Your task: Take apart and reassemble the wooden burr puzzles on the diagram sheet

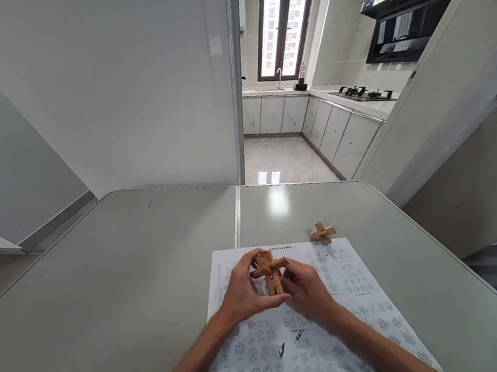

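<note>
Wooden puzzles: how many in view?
2. One wooden puzzle held in left hand and right hand over the paper sheet; second puzzle on the table by its far edge. None looks hidden.

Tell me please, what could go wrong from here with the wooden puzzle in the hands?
The wooden puzzle is pinched between the left hand and right hand above the printed sheet; its crossed bars might slip apart and fall. The small wooden cross lies loose at the sheet's far edge; shifting the paper could push it across the table.
</note>
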{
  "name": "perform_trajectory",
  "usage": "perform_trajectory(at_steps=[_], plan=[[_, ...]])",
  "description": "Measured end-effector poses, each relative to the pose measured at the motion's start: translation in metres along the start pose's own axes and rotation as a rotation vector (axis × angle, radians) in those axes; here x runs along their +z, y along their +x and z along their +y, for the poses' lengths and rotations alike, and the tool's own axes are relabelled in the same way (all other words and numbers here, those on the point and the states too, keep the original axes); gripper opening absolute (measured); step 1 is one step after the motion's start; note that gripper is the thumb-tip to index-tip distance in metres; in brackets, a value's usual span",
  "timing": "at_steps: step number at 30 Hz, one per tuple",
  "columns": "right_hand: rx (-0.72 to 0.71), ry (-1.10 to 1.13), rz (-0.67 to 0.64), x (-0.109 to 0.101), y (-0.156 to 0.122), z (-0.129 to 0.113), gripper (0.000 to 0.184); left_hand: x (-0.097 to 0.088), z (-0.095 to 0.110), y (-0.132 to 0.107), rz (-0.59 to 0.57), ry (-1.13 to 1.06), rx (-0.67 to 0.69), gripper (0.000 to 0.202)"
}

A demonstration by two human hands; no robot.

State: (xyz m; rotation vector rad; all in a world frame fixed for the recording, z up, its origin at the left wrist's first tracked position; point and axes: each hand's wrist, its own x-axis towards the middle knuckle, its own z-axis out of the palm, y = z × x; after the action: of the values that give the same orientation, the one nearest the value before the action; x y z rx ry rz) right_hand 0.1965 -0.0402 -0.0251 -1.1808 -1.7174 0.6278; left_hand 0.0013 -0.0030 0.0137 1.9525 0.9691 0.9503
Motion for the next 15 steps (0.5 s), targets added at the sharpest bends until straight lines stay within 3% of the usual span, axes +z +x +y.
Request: perform_trajectory(at_steps=[4, 8, 12, 15], plan=[[0.01, 0.041, -0.016, 0.0, 0.0, 0.0, 0.018, -0.001, 0.0, 0.0, -0.003, -0.001, 0.001, 0.091], [0.082, 0.168, -0.063, -0.004, 0.004, -0.002, 0.016, -0.007, 0.0, 0.002, -0.079, -0.044, 0.043, 0.096], [0.16, 0.303, -0.104, -0.007, 0.006, -0.001, 0.02, -0.011, 0.0, 0.004, -0.104, -0.06, 0.06, 0.055], [0.178, 0.345, -0.122, -0.007, 0.005, 0.002, 0.023, -0.011, -0.001, 0.004, -0.108, -0.046, 0.056, 0.04]])
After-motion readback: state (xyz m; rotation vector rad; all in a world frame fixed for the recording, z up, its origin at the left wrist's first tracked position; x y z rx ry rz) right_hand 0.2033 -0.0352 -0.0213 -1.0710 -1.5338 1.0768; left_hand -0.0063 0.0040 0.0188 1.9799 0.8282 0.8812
